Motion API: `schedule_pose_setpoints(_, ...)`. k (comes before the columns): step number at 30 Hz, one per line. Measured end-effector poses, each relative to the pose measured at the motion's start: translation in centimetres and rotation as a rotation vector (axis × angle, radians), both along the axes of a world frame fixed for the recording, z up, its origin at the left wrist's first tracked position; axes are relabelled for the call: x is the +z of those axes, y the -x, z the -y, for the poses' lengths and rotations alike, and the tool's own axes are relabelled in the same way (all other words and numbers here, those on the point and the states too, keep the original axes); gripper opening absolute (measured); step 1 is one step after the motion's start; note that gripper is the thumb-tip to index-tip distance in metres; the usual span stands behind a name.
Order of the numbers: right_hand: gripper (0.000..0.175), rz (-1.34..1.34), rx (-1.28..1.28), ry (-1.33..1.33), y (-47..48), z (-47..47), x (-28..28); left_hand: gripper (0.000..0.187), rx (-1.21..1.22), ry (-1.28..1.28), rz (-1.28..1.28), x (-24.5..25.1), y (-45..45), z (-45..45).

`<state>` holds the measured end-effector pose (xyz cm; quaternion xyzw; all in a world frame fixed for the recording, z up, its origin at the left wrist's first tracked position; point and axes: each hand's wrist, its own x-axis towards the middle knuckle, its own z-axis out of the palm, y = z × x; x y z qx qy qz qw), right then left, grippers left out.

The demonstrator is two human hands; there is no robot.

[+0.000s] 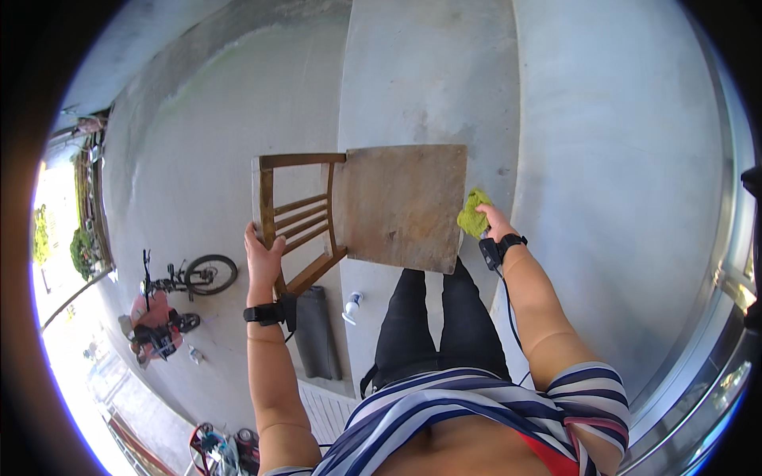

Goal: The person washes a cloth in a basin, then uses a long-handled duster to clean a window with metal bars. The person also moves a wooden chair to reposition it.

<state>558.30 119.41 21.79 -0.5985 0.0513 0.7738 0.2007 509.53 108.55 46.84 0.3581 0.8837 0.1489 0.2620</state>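
In front of me is a wooden chair with a worn, stained brown seat (405,208); its slatted backrest (303,214) is on the left. My left hand (264,256) is closed around the top rail (266,196) of that backrest. A crumpled yellow-green cloth (474,217) is in my right hand (500,223), just beyond the seat's right edge. Whether the cloth touches the edge I cannot tell. The seat hides the chair's legs.
A white pump bottle (353,306) stands near my legs, beside a dark grey mat (318,339). Further left are a bicycle (211,275) and a wheeled thing with pink parts (158,312). A wall (619,149) rises on the right. Lower left, a red-framed object (196,446) holds assorted items.
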Motion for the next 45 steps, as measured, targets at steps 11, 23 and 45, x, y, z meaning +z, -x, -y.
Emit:
schedule_pose_setpoints(11, 0.026, -0.124, -0.116, -0.151, 3.1, -1.1, -7.6, 0.033, 0.216, 0.126, 0.645, 0.9, 3.5, -1.7)
schedule_pose_setpoints(23, 0.026, -0.091, 0.116, -0.309, 3.4, -3.4, -3.6, 0.035, 0.161, -0.068, 0.439, 4.4, 0.0, 3.0)
schedule_pose_setpoints(45, 0.033, -0.267, 1.062, -0.81, 15.8, -5.0, 29.0, 0.031, 1.198, -1.004, 0.311, 14.2, -33.3, 39.0)
